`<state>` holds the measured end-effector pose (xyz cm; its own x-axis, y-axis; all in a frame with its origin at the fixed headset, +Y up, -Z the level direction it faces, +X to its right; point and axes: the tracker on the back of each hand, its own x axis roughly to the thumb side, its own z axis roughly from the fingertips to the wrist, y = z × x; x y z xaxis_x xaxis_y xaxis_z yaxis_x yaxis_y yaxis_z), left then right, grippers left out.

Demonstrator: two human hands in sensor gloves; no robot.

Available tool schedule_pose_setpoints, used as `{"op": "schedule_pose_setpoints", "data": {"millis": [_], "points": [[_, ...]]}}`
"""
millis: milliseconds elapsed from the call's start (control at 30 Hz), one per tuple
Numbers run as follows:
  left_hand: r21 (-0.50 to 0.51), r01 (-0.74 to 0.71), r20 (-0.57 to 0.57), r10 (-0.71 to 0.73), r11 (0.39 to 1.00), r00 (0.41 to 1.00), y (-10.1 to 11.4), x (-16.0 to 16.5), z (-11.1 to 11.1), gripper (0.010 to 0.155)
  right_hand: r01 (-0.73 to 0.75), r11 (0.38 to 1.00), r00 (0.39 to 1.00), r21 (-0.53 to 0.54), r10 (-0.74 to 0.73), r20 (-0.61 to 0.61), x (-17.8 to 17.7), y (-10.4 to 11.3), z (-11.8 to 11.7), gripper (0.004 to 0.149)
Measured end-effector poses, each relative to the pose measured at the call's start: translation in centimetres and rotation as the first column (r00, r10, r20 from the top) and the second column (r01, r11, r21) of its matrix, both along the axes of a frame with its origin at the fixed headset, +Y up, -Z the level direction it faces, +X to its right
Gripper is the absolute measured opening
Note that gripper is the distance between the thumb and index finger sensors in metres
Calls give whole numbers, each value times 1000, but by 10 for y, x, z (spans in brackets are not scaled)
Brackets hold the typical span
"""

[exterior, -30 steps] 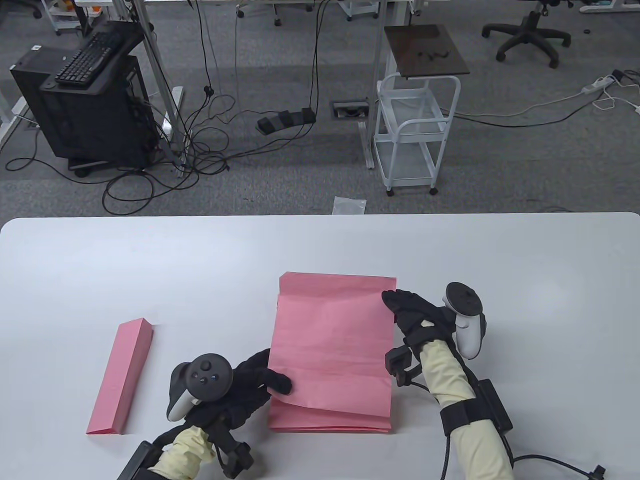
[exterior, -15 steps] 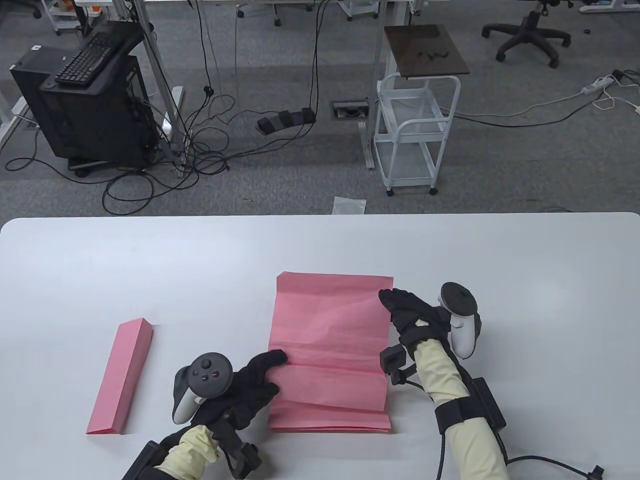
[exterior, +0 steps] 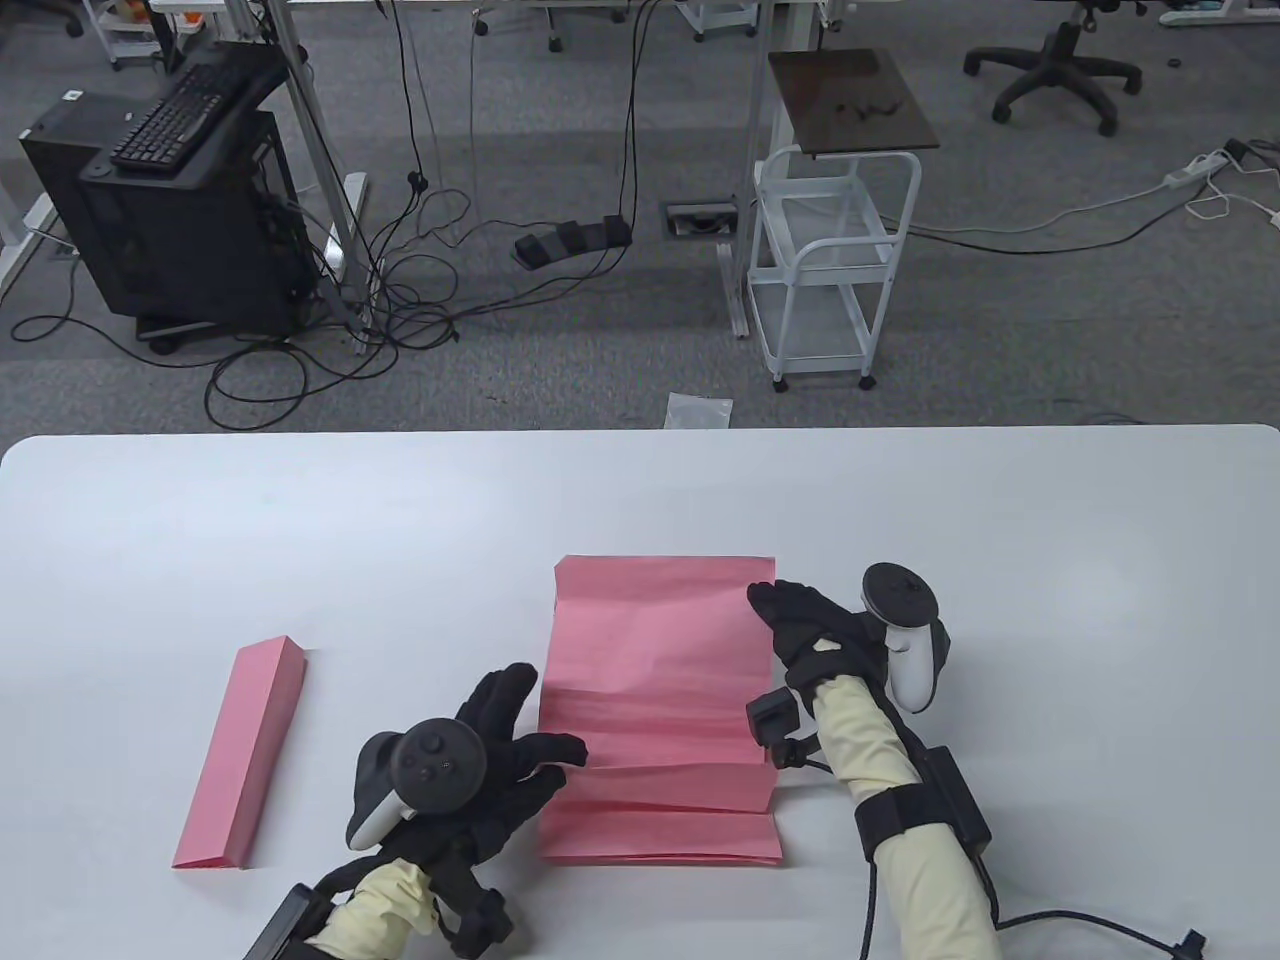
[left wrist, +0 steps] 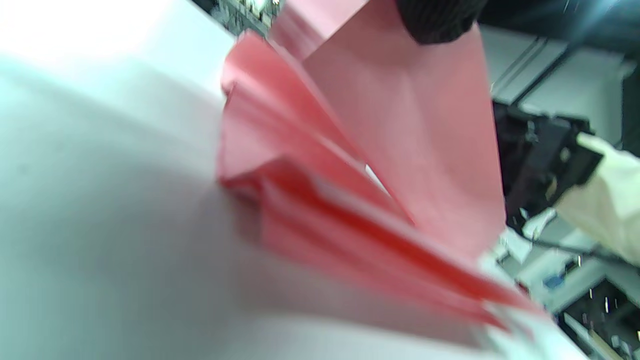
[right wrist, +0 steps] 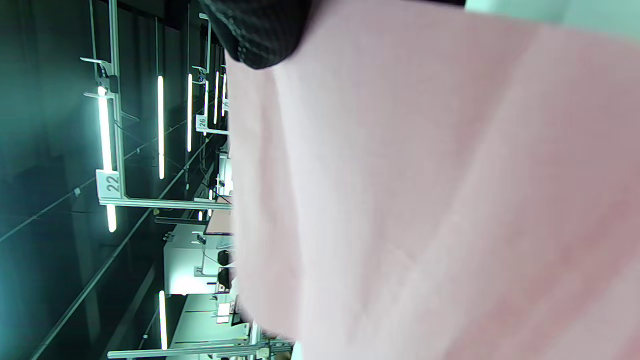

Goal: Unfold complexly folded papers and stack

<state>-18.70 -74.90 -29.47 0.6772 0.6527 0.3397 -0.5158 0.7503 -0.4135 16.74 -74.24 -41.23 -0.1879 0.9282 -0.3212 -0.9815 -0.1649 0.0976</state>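
Lower centre of the table view: pink sheet [exterior: 655, 680], unfolded and creased in bands, lying on a stack of pink paper [exterior: 660, 845] whose edges show along the near side, all on the white table [exterior: 300, 520]. Near edge of the sheet lifted a little off the stack, as the blurred left wrist view shows [left wrist: 410, 150]

Lower left of centre: left hand [exterior: 500, 760], fingers spread and fairly straight, thumb tip lying on the left edge of the sheet, one finger reaching up beside that edge; gripping nothing. Dark fingertip [left wrist: 435, 20] at the top of the left wrist view, touching the pink paper

Right of the sheet: right hand [exterior: 815, 625], fingers loosely bent, tips at the sheet's right edge near its upper corner; touching or pinching, cannot tell. Right wrist view filled with pale pink paper [right wrist: 425, 200], black gloved fingertip [right wrist: 260, 35] at the top against it

Lower left of the frame: folded pink paper [exterior: 245, 755], a long narrow strip, lying flat, well apart from the stack and from both hands

Upper right of centre, on the floor beyond the table: white trolley [exterior: 835, 270] with mesh shelves, a dark board [exterior: 850, 100] resting on top with small dark bits on it; contents of the shelves too faint to tell
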Motion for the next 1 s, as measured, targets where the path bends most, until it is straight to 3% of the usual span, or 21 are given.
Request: {"op": "schedule_pose_setpoints", "data": {"millis": [233,400,533,667,733,800,833,933,1000], "points": [[-214,67,110,-44,975,993,-22,6,-4,57,-55,998,998,10,55,-23,-4,-12,-1,39],[-213,178,149,-148,961,978,-24,21,-5,47,-48,999,999,-2,48,-21,-3,-15,-2,40],[-155,338,200,-306,928,931,-28,34,-4,67,-61,998,998,-7,61,-29,-6,-17,-1,40],[-193,422,182,-391,886,902,-46,41,-5,82,-100,995,995,-23,99,-31,-7,-19,-1,44],[-186,512,203,-477,839,855,-56,38,-6,87,-135,991,989,-15,134,-56,-7,-17,0,52],[-264,513,215,-468,817,857,-61,36,-7,88,-167,985,982,38,170,-78,-9,-10,4,63],[-256,521,218,-476,814,852,-62,35,-7,88,-190,979,976,73,197,-94,-11,-7,8,68],[-269,529,226,-481,805,847,-64,35,-8,89,-389,877,871,284,450,-197,-28,4,33,72],[-274,542,236,-490,795,839,-66,35,-8,90,-507,735,675,451,664,-323,-50,-2,60,70]]}}
